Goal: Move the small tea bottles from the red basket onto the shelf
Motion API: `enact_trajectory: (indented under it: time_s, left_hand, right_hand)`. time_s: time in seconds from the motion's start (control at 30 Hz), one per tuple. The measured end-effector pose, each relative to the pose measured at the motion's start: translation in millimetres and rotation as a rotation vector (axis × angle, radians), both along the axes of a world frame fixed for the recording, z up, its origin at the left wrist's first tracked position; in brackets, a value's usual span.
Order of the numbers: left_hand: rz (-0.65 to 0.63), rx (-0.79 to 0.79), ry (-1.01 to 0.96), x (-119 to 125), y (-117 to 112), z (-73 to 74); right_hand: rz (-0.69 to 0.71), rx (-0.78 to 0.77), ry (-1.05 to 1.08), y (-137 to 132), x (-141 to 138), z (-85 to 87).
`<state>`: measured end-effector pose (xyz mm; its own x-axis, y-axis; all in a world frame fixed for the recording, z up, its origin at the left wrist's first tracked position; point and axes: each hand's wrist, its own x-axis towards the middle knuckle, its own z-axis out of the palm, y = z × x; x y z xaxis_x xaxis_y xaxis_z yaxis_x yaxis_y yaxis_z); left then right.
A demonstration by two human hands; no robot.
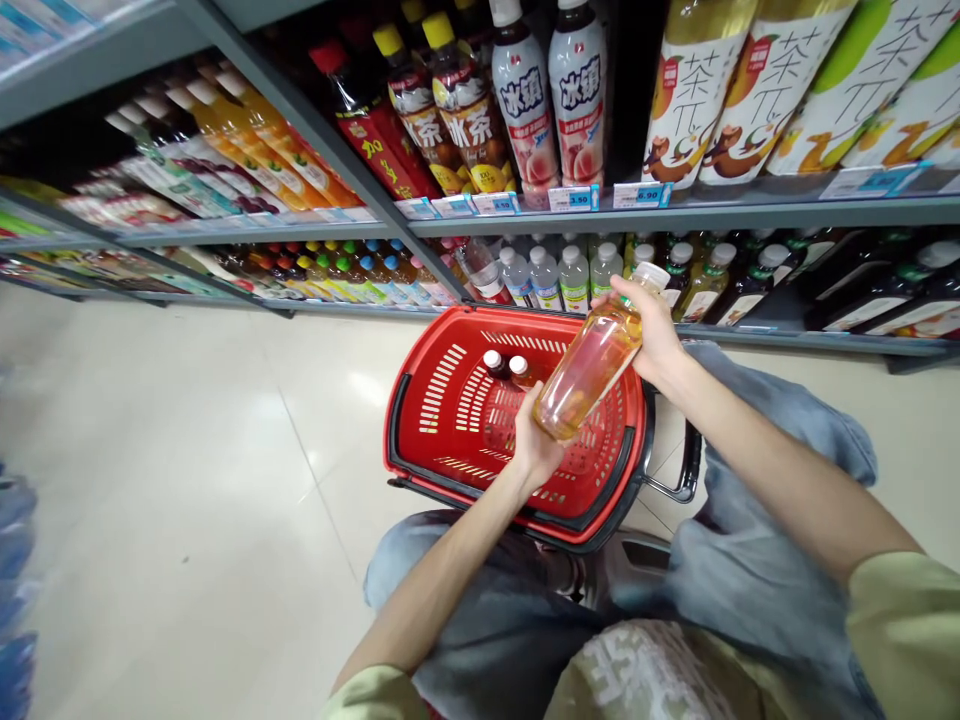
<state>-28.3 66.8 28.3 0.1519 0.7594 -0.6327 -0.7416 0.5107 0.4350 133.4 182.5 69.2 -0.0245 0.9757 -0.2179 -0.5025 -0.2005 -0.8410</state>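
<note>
Bottle [592,368], amber liquid, white cap, tilted

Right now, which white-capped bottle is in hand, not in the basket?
The amber bottle, tilted between left hand and right hand over the red basket; two others sit inside.

Centre of frame: both hands are holding a bottle [592,365] of amber drink, tilted, with its cap toward the upper right. The left hand [534,445] is cupping its base. The right hand [654,330] is gripping near the white cap. A red basket [420,390] is sitting just below, with two small bottles [506,365] resting inside. Shelves [675,215] of drinks are running across the top.
</note>
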Motion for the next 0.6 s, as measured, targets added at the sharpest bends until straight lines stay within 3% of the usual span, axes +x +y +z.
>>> enact_trajectory:
  time_s: [0.17,0.33,0.43,0.6]
  left_hand:
    - [-0.001,-0.043,-0.019,11,4,-7.3]
    - [0.012,-0.103,-0.061,9,2,-19.9]
    - [-0.003,-0.132,-0.107,1,-3,-23.8]
    - [-0.133,-0.187,-0.213,-9,-20,-31.6]
  right_hand:
    - [-0.123,-0.122,-0.017,11,-3,-20.0]
    - [-0.021,-0.265,0.011,10,-13,-13.9]
    - [0.126,-0.196,0.019,7,-16,-6.1]
    - [0.351,0.050,-0.056,-3,-17,0.3]
